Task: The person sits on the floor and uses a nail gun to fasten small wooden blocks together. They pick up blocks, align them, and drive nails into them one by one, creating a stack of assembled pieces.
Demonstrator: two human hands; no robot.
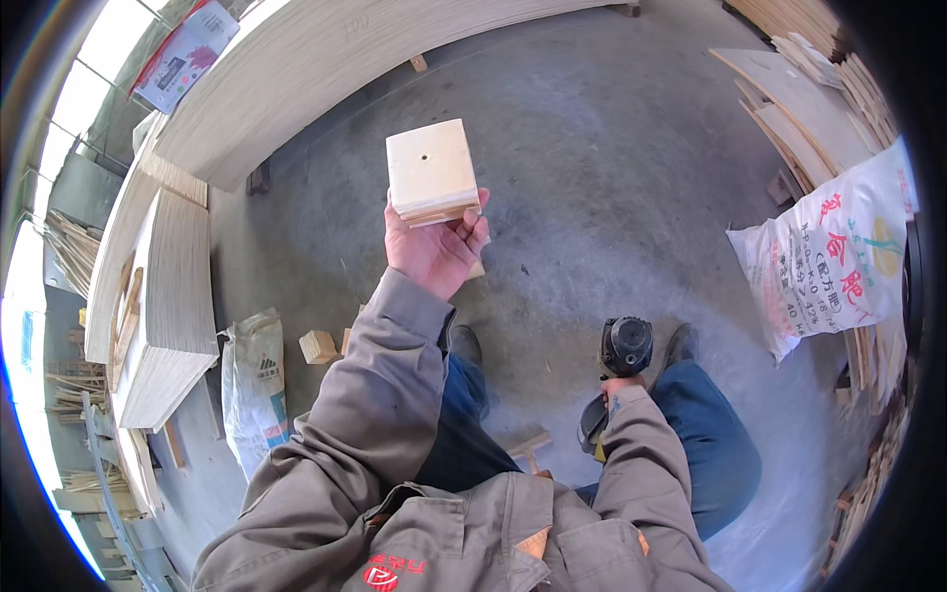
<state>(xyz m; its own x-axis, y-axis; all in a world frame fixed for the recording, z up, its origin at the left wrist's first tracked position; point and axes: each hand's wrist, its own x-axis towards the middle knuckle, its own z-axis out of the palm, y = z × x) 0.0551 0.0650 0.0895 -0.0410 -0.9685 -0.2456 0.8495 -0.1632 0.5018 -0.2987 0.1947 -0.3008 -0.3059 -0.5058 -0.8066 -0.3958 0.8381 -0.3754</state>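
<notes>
Grey concrete workshop floor (612, 148) (plywood stacks (178, 286) leftward), left hand (431, 252) fingers clasping square wooden blocks (431, 173), right hand (619, 387) fingers unclear.

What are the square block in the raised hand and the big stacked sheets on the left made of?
The square block in the left hand looks like pale unfinished plywood: layered edges and a small centre hole show. The stacked sheets also seem to be raw plywood or veneer board, with fine stripes along their edges.
</notes>
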